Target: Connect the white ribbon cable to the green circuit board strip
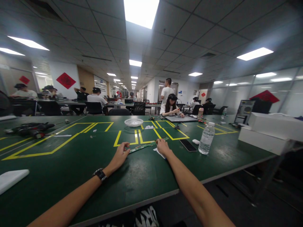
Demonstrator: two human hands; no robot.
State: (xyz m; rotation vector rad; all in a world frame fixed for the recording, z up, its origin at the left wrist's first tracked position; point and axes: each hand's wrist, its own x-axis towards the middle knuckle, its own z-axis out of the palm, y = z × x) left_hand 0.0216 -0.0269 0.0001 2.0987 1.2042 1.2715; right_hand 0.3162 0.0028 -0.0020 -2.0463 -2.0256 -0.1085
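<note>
A long, narrow green circuit board (143, 146) lies at a slant on the green table (139, 176). My left hand (120, 154), with a black watch on the wrist, pinches its near left end between thumb and fingers. Toward the other end, the curled fingers of my right hand (163, 147) are closed on the board, and its far tip sticks out past them. A white tissue (160, 154) shows partly beneath my right hand; I cannot tell whether the fingers touch it.
To the right are a phone (188, 145), a water bottle (207, 138), a small white object (195, 142) and white boxes (260, 138). A white round basket (133, 122) stands ahead. Dark tools (35, 129) lie left. Across the table a person (171, 105) works.
</note>
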